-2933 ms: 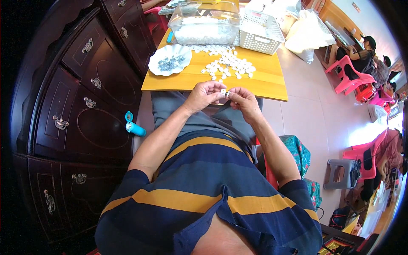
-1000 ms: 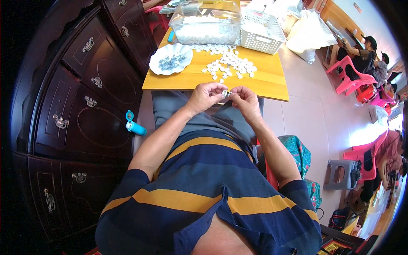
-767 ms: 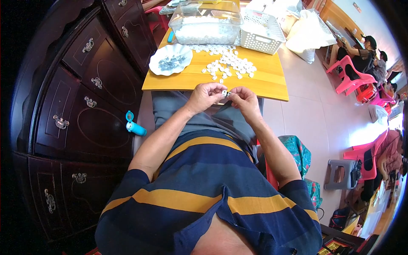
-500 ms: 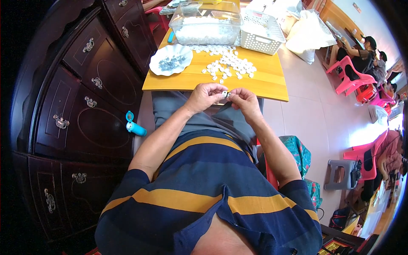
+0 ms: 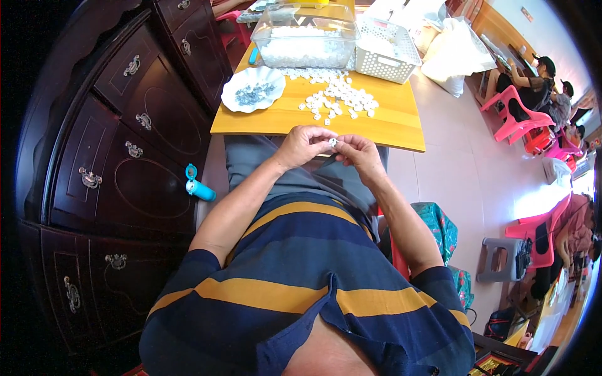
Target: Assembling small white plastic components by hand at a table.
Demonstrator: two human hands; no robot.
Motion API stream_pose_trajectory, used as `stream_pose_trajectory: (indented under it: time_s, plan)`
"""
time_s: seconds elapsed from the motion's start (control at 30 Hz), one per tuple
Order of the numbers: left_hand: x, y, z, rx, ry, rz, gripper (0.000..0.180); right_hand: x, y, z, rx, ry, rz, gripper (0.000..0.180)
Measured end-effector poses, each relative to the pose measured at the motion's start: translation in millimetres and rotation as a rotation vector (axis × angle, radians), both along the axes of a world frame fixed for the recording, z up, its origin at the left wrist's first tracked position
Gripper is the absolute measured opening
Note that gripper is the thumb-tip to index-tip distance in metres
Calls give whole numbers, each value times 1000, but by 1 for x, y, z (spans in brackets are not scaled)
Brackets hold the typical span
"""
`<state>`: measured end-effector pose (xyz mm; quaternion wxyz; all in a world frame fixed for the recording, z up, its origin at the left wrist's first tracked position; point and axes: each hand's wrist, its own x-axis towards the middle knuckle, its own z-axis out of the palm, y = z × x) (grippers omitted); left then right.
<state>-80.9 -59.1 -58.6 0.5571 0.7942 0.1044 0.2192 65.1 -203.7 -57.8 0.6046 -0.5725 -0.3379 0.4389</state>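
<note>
Between my two hands, just off the table's near edge, is a small round white plastic piece (image 5: 333, 143) with dark spots. My left hand (image 5: 303, 146) pinches it between thumb and fingertips. From the other side, my right hand (image 5: 360, 154) has its thumb and fingers closed at the same piece; whether it also holds a smaller part is hidden. Beyond the hands, several similar white pieces (image 5: 343, 100) lie loose on the yellow wooden table (image 5: 288, 125). To their left stands a white scalloped plate (image 5: 232, 102) with small grey-blue parts (image 5: 253, 93) in it.
A clear plastic bin (image 5: 305, 48) of white pieces and a white perforated basket (image 5: 387, 65) stand farther back. Dark wooden cabinets (image 5: 141, 150) line the left, with a turquoise bottle (image 5: 200, 189) beside them. People (image 5: 533, 81) sit on pink chairs (image 5: 513, 114) at the right.
My hands have come closer together around the white piece. Half a second ago, a dark gap showed between the piece and my right fingertips. The table things stay where they were.
</note>
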Motion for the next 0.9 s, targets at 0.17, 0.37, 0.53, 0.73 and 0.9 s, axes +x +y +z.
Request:
stream_pose_trajectory:
  time_s: [0.17,0.37,0.53,0.73,0.9]
  plan:
    - [0,-5,6,88,-39,-11,27,2,0,0,-35,48,41,14]
    - [-2,-31,27,468,-34,210,52,0,4,-11,-22,216,3,11]
    - [-3,-34,24,793,-61,354,34,-7,6,-19,25,419,-5,12]
    - [-3,-32,20,813,-30,349,22,-6,7,-17,23,498,48,17]
    - [-4,-32,22,797,-4,310,21,-3,7,-15,-40,513,60,21]
